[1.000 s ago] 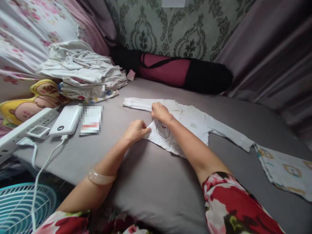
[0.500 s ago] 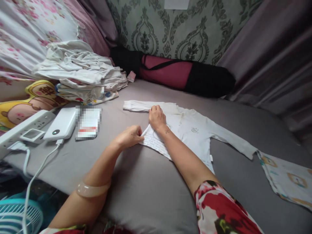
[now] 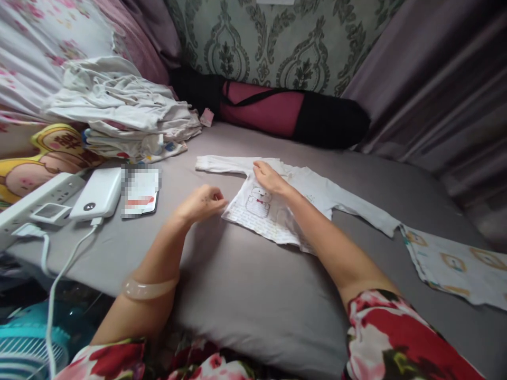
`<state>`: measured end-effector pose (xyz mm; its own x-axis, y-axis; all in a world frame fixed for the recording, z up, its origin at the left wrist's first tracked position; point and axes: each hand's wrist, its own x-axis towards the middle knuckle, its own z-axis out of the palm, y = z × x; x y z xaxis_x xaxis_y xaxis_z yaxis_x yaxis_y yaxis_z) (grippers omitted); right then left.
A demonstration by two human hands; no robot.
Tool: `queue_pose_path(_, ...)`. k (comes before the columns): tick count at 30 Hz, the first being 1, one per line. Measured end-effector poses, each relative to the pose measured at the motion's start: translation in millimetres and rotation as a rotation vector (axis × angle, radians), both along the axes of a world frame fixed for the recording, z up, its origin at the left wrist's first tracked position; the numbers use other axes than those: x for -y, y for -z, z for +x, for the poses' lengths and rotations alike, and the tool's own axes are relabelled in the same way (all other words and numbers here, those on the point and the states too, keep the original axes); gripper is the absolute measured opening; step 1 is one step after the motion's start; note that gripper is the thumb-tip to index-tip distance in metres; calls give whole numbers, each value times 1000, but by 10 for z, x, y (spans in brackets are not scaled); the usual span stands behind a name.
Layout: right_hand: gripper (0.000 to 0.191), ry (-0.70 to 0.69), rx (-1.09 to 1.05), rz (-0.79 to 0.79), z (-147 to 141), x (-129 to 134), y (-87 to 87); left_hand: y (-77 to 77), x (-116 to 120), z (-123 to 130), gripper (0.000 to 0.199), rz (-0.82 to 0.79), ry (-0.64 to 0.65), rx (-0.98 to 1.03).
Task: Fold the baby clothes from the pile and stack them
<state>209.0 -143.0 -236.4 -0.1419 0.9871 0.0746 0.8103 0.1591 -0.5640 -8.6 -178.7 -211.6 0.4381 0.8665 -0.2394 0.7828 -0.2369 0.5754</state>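
White shirt point(image 3: 259, 221): laid out on the sheet right in front of me, sleeves stretched off to both sides, animal print with a little red bow near the hem.
My right hand point(image 3: 271, 178): palm down on the shirt by the sleeve on the left, fingers out long and close together, not gripping anything. That forearm cuts diagonally across the shirt from the lower right.
My left hand point(image 3: 202, 203): fingers curled, thumb pointing at the hem's left corner, a small gap showing between thumb and finger. Honestly can't tell if I've got the cloth pinched or I'm just beside it.
Left forearm: coming up from the lower left, wrist bent toward the shirt, pale bangle point(image 3: 148, 289) partway down.
Grey sheet point(image 3: 237, 290): covers the whole surface, lightly creased near me.
Right side: patterned cloth point(image 3: 455, 261) lying flat, one shirt cuff just beside it.
Left side: white power bank point(image 3: 97, 195) with a cable point(image 3: 63, 274) plugged in, power strip point(image 3: 43, 203) next to it, yellow cartoon cushion point(image 3: 43, 158) behind, heap of clothes point(image 3: 114, 100) further back.
Far edge: long black-and-maroon bag point(image 3: 261, 108) along the patterned wall point(image 3: 261, 37), purplish curtain point(image 3: 428, 74) on the right.
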Motion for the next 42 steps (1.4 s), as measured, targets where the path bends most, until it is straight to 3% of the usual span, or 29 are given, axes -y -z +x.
queue_pose_path(3, 53, 0, 108, -34, 200, 196, 58, 28, 54, 133, 20, 214, 82, 80)
queue_pose_path(7, 63, -74, 288, -100, 226, 378, 255, 255, 54, 233, 23, 290, 319, 112)
queue_pose_path(12, 67, -93, 378, -72, 182, 396, 398, 436, -122, 100, 35, 163, 326, 70)
queue_pose_path(20, 72, -183, 338, -39, -139, 679, 486, 271, -148, -27, 40, -145, 236, 94)
queue_pose_path(24, 72, -219, 264, -77, -416, 1026, 379, 292, -174, -65, 39, -156, 238, 118)
queue_pose_path(27, 68, -302, 176, -124, -540, 1392, 123, 292, -187, -81, 35, -140, 226, 93)
queue_pose_path(30, 55, -446, 73, -96, -486, 1741, -176, 196, -125, -51, 30, -67, 231, 63)
queue_pose_path(33, 48, -314, 126, 48, -235, 1943, -323, 39, 28, 70, 23, 107, 250, 81)
queue_pose_path(36, 51, -133, 285, 114, 81, 1992, -258, -55, 222, 273, 17, 220, 357, 167)
queue_pose_path(39, 43, -94, 347, 118, 294, 1960, -102, 18, 374, 465, 21, 253, 559, 250)
queue_pose_path(42, 25, -43, 260, 118, 346, 1904, 6, 208, 429, 559, 27, 255, 712, 265)
